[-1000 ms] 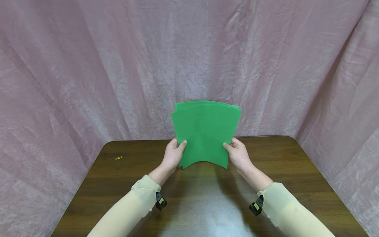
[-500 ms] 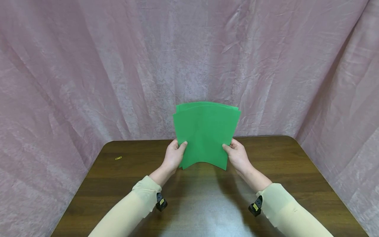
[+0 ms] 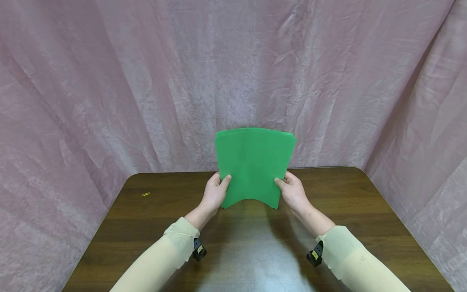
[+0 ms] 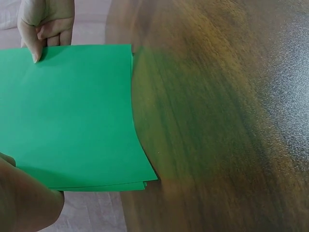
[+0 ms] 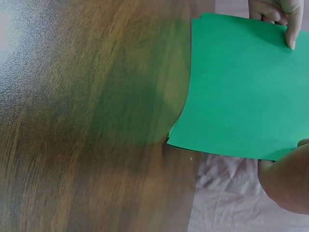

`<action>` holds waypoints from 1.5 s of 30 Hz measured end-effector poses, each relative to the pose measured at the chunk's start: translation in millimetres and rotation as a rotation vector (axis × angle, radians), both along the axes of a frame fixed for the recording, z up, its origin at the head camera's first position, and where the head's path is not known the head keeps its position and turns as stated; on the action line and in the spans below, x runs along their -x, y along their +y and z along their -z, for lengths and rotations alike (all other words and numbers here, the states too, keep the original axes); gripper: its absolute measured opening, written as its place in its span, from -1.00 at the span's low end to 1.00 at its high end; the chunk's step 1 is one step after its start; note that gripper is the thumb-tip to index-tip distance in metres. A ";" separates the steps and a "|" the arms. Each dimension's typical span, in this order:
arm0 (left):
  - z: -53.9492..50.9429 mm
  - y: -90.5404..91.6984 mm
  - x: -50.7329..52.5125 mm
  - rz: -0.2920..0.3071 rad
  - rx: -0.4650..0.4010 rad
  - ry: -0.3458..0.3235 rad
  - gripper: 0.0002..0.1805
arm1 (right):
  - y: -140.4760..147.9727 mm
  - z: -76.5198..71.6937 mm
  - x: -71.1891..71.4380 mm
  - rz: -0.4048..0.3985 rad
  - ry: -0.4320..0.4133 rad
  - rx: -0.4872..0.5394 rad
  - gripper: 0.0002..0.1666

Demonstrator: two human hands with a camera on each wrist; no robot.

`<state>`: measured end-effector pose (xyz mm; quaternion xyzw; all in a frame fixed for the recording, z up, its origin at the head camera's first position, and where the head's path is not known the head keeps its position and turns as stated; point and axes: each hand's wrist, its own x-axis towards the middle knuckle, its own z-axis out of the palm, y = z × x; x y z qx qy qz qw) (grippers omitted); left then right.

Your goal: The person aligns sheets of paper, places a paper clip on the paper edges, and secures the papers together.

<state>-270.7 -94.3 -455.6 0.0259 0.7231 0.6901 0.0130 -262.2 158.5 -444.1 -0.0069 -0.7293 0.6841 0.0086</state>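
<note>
Several stacked green paper sheets (image 3: 253, 162) are held up, bowed, over the table's middle. My left hand (image 3: 214, 190) pinches their left edge, thumb on the near face and fingers behind. On the right edge, my right hand (image 3: 293, 190) does the same. The sheets' edges are slightly offset, with a back sheet showing along the top. Both wrist views show the green sheets (image 4: 72, 116) close up, with a small step between layers at the corner. In the right wrist view, the sheets (image 5: 241, 92) also overlap unevenly. The fingers behind the paper are mostly hidden.
A yellow paper clip (image 3: 145, 194) lies on the brown wooden table (image 3: 153, 235), toward the back left. Pink curtains (image 3: 233, 81) hang behind the table and at both sides. A black wrist camera (image 3: 198, 249) sits on the left wrist, another (image 3: 315, 254) on the right.
The back sheet's top edge has sunk toward the front sheet's, so the offset is smaller and the stack looks more even. Both hands keep their grip and have barely moved.
</note>
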 end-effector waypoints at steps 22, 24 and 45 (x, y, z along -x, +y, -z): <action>16.6 -0.7 5.0 -0.005 -0.034 0.016 -0.63 | -1.9 7.5 2.6 0.001 -0.018 -0.037 -0.62; 16.5 -0.7 4.8 -0.003 -0.037 0.017 -0.63 | -2.1 7.8 2.1 -0.001 -0.011 -0.039 -0.61; 18.1 -0.1 3.5 0.019 -0.037 0.036 -0.61 | -5.4 9.8 -0.6 -0.001 0.000 -0.007 -0.59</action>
